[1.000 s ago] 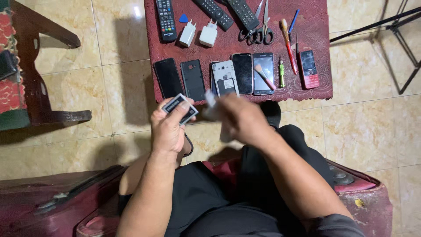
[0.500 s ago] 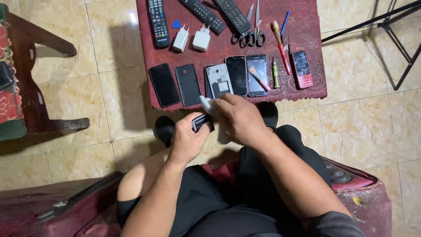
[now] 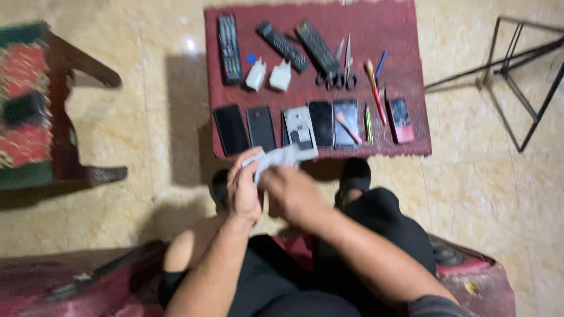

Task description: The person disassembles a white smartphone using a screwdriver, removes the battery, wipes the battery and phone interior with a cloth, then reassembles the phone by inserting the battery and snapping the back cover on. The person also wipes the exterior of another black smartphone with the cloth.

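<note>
The left hand (image 3: 244, 191) and the right hand (image 3: 292, 194) meet just below the near edge of the low table (image 3: 411, 70), which is covered in a dark red cloth; together they hold a small device (image 3: 258, 159) and a pale cloth or wipe (image 3: 285, 155), both blurred; the left hand's fingers are curled around the device, and the right hand presses the pale material against it, though the exact finger placement cannot be told; the item is held in the air above the person's lap, not on the table. Judged from the layout, the work is at an early stage: one unit is in hand; along the near edge lie two dark phones (image 3: 247, 129), an opened phone with its light interior showing (image 3: 301, 126), two more phones (image 3: 335, 122) and a small red phone (image 3: 401, 119) at the right corner; none of these is being touched. Toward the far edge lie three remote controls (image 3: 229, 41), two white chargers (image 3: 269, 76), scissors (image 3: 341, 67) and a brush (image 3: 374, 88).
</note>
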